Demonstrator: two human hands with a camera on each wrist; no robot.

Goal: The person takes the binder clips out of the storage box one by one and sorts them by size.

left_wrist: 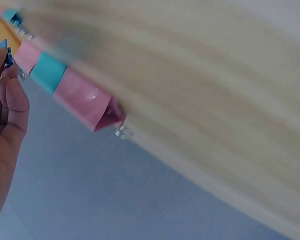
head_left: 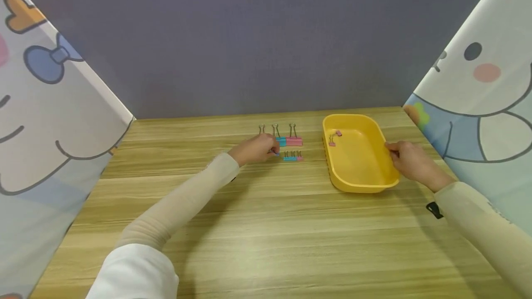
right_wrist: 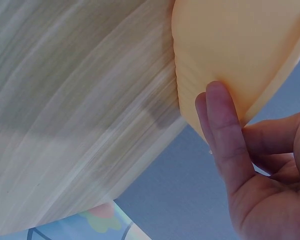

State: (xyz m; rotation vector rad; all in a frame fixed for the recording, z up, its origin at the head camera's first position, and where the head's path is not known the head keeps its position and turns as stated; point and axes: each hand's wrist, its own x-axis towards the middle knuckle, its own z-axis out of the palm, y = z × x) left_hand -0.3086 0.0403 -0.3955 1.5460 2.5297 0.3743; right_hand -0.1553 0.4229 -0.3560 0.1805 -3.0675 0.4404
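My left hand [head_left: 255, 148] pinches a small blue binder clip [left_wrist: 7, 52] between thumb and fingers, close to a row of large binder clips. In that row, a teal clip [head_left: 281, 141] stands beside a pink clip [head_left: 294, 141]; the left wrist view shows another pink one [left_wrist: 85, 97]. Just in front lies a row of small teal and pink binder clips [head_left: 291, 158]. My right hand [head_left: 411, 163] grips the right side of a yellow plastic tray [head_left: 365, 188], fingers against its wall. Two small pink binder clips [head_left: 332, 144] lie inside, near its left wall.
All of this rests on a wood-grain table [head_left: 291, 234]. A grey panel [head_left: 266, 40] rises behind its far edge. Cartoon-printed sheets [head_left: 50, 119] flank both sides. A black strap piece [head_left: 434, 210] shows by my right sleeve.
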